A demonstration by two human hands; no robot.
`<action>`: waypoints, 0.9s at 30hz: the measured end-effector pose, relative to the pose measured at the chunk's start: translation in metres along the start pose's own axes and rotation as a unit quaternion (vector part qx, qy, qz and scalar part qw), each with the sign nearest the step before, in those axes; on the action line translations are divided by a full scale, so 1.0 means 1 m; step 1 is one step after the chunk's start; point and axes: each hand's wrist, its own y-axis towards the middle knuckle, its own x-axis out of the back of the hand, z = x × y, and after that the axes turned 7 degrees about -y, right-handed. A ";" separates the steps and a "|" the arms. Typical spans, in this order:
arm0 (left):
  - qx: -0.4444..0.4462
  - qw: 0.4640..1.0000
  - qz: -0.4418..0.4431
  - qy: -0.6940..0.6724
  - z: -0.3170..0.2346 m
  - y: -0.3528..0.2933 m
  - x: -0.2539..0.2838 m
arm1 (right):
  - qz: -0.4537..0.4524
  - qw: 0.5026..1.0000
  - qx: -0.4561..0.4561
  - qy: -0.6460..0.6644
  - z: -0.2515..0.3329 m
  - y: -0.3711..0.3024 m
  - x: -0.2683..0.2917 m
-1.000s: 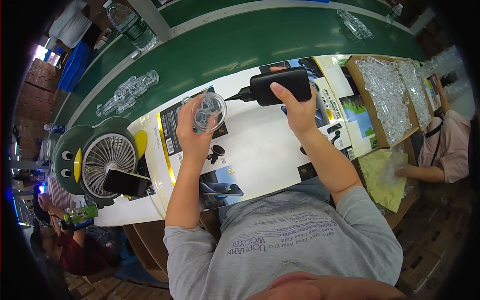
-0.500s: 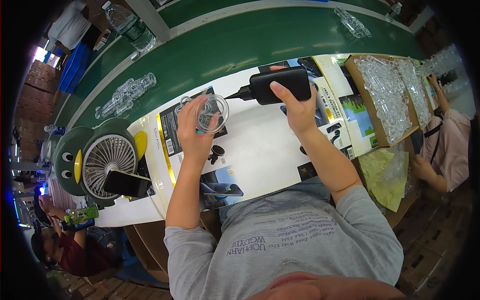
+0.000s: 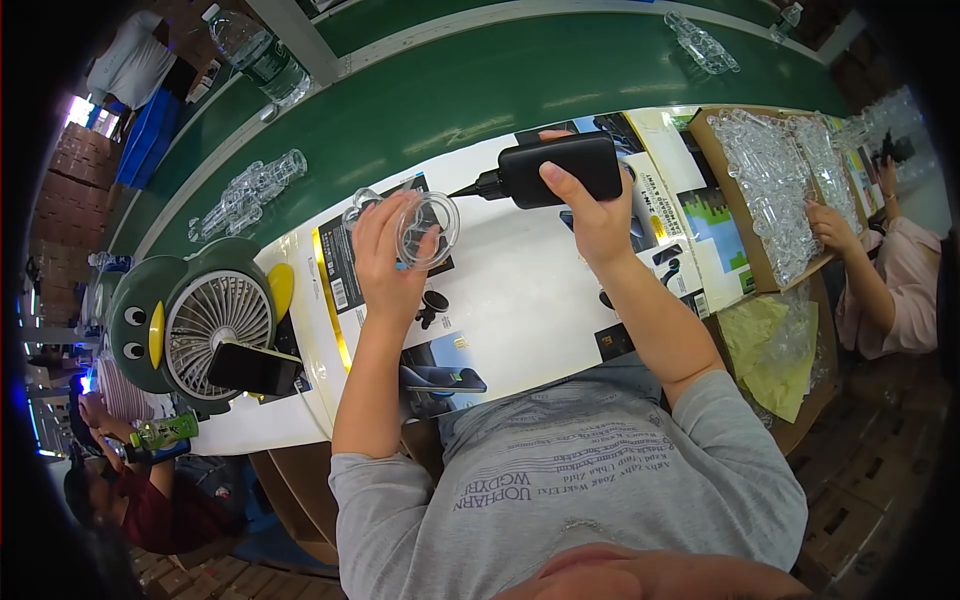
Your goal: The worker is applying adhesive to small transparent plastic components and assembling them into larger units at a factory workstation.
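My left hand [image 3: 385, 265] is closed around a clear plastic part [image 3: 447, 205] with a round, ring-like end, and the rest of the part shows above my fingers. My right hand [image 3: 597, 215] grips a black squeeze bottle [image 3: 575, 165], tipped on its side with its thin nozzle pointing left. The nozzle tip lies at the right rim of the clear part; whether they touch I cannot tell. Beneath both hands is a white work surface [image 3: 520, 300] covered with printed packaging sheets.
At the right, a co-worker's hand [image 3: 835, 228] is at a cardboard box [image 3: 712, 150] full of clear parts. A penguin-shaped fan [image 3: 220, 310] with a phone [image 3: 255, 368] before it stands at left. More clear parts [image 3: 250, 195] and a water bottle [image 3: 260, 55] rest on the green surface [image 3: 430, 95].
The clear part has turned slightly in my left hand, while the black bottle has stayed almost still. At the right, the co-worker's hand has come up to the box of clear parts.
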 end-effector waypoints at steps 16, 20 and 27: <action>-0.052 0.997 0.062 0.016 -0.001 0.008 0.012 | -0.004 1.000 0.009 -0.008 -0.002 0.001 0.000; -0.069 0.994 0.078 0.032 0.001 0.008 0.012 | -0.003 1.000 0.011 -0.008 -0.003 0.001 0.001; -0.065 0.994 0.080 0.043 0.002 0.006 0.013 | 0.000 1.000 -0.003 0.010 -0.001 0.001 0.002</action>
